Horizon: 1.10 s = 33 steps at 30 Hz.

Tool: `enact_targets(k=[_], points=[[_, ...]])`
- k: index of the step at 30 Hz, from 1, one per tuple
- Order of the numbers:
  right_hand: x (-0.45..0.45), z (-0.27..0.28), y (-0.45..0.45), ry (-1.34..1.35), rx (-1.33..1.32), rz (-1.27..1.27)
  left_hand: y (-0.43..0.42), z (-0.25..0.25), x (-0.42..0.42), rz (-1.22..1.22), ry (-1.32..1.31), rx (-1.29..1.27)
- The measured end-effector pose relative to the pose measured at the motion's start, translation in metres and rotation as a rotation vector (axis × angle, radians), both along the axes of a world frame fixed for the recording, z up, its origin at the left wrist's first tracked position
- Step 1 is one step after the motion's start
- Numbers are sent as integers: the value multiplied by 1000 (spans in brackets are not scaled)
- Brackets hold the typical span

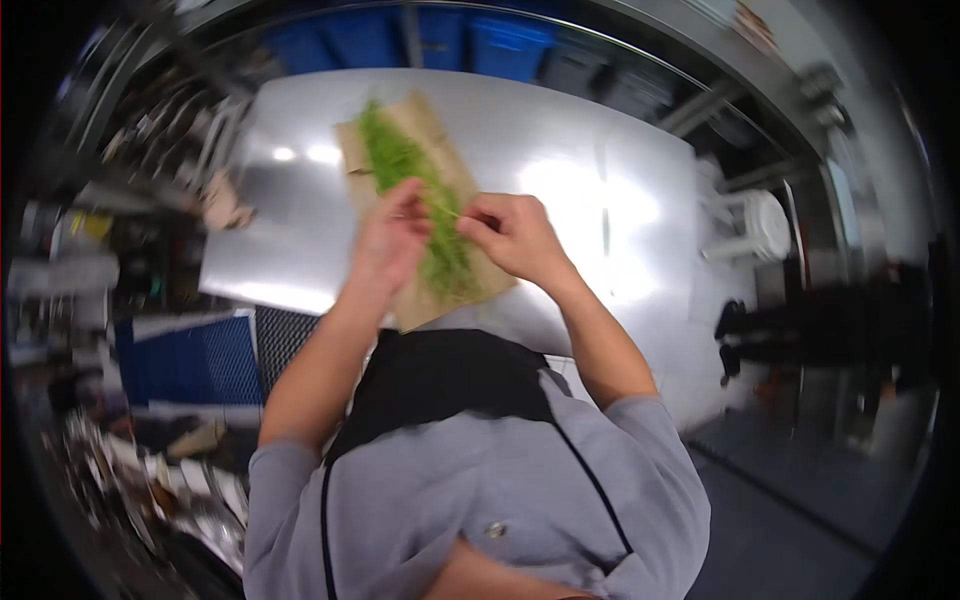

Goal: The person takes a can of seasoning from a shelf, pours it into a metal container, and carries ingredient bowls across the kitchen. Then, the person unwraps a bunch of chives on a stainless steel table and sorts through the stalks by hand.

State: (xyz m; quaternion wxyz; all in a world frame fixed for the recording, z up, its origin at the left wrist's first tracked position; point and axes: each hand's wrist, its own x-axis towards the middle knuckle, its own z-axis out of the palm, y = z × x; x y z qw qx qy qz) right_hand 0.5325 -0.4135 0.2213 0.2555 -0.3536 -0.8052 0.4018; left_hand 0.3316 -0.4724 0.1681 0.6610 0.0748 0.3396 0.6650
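Note:
A long heap of feathery green herbs [446,262] lies along a flattened brown paper bag [425,316] on the steel table. Over the heap's left side is my left hand [393,238], its fingers bent and smeared by motion, so their grip is unclear. My right hand [514,232] is closed at the heap's right side, thumb and forefinger pinching a thin herb stem. That stem reaches from the pinch toward my left hand. The herbs' far end [388,145] shows beyond my fingers.
The shiny steel table [300,205] reflects bright light. Blue bins [508,47] and grey bins stand past its far edge. To the right are a white stool [765,226] and a person in dark clothes [850,325]. A blue mat-like panel [190,362] is at left.

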Motion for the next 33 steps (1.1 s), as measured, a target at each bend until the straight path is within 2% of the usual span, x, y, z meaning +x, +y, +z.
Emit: enact_targets(k=[2,5,8,10,12,15,21,24,27,30,32,33], points=[[22,10,7,38,54,-116,24,15,-10,72,157,-45],[52,14,12,103,35,-283,78,36,-7,91,294,49],[90,-9,8,127,11,-501,145,50,18,-87,407,75],[114,-28,-4,118,-105,-673,176,55,48,-174,437,42],[134,-46,-19,-45,-192,-861,193,54,72,-273,447,-3],[158,-75,-43,-219,-125,-959,177,37,95,-355,559,-1],[164,-69,-57,-400,-148,-942,139,20,90,-528,614,-29],[164,-40,-55,-694,-87,-853,114,28,68,-492,648,17],[164,-37,-43,-867,50,-826,81,34,25,-336,777,54],[129,-13,-30,-526,46,-685,39,13,-16,-183,1026,63],[97,-24,-26,-199,64,-432,14,-8,-29,-193,1208,82],[72,-25,-26,-139,-8,-298,2,-17,-26,-164,1286,103]])
